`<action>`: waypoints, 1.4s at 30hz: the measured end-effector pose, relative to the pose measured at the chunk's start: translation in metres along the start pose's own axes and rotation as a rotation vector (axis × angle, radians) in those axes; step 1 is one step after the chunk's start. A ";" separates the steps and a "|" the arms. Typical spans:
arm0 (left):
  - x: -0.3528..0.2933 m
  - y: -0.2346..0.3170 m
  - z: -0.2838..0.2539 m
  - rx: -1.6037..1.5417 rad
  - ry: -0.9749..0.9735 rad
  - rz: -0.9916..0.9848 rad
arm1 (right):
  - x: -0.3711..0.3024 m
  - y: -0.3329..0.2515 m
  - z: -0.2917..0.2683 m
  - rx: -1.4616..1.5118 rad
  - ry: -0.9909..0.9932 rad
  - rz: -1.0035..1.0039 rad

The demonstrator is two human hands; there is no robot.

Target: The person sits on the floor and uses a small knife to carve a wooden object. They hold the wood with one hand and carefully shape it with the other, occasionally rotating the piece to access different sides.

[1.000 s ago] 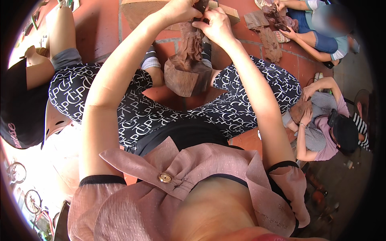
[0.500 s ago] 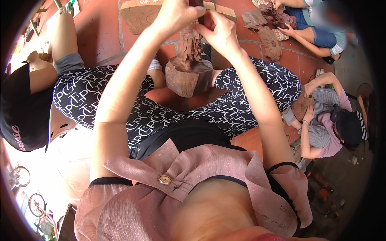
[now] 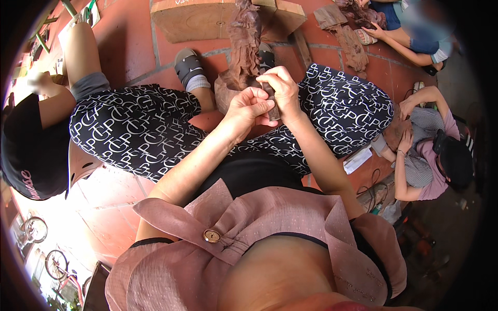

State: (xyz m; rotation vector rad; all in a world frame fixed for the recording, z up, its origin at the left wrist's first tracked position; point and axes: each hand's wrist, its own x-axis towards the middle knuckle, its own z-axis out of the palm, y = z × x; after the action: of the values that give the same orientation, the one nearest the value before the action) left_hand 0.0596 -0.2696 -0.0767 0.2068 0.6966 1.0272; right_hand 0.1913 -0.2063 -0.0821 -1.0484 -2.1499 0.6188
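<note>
Close to my lap, my left hand (image 3: 248,110) and my right hand (image 3: 282,93) meet on a narrow dark brown strip (image 3: 271,101) that looks like folded sandpaper. Left thumb and fingers pinch its lower part, and the right fingers close round its upper end. Just beyond them a brown wood carving (image 3: 245,41) stands upright between my feet, rough and deeply grooved along its tall shaft. Its wider base block (image 3: 227,85) is partly hidden behind my hands. The carving's top runs out of the picture.
A thick pale wood slab (image 3: 194,23) lies beyond the carving on red floor tiles. At the far right are more carved wood pieces (image 3: 350,49) beside a person. Another person at the right handles a wood piece (image 3: 398,132). Someone in black sits at the left.
Both hands have come down and back from the carving's upper part to near my lap, bringing the strip along. My left foot and more of the slab now show.
</note>
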 end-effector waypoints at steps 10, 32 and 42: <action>0.014 -0.002 -0.008 0.264 0.134 0.068 | -0.007 0.012 0.025 0.762 0.007 0.841; 0.031 -0.006 0.000 0.196 0.157 0.125 | 0.008 0.023 0.024 0.826 -0.022 0.941; 0.028 -0.012 -0.001 0.186 0.099 0.139 | 0.001 0.019 0.019 0.831 0.000 0.920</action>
State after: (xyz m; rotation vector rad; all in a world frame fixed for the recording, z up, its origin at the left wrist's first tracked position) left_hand 0.0762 -0.2528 -0.0954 0.3719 0.8781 1.1106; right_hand 0.1863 -0.1967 -0.1072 -1.4496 -1.0610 1.7178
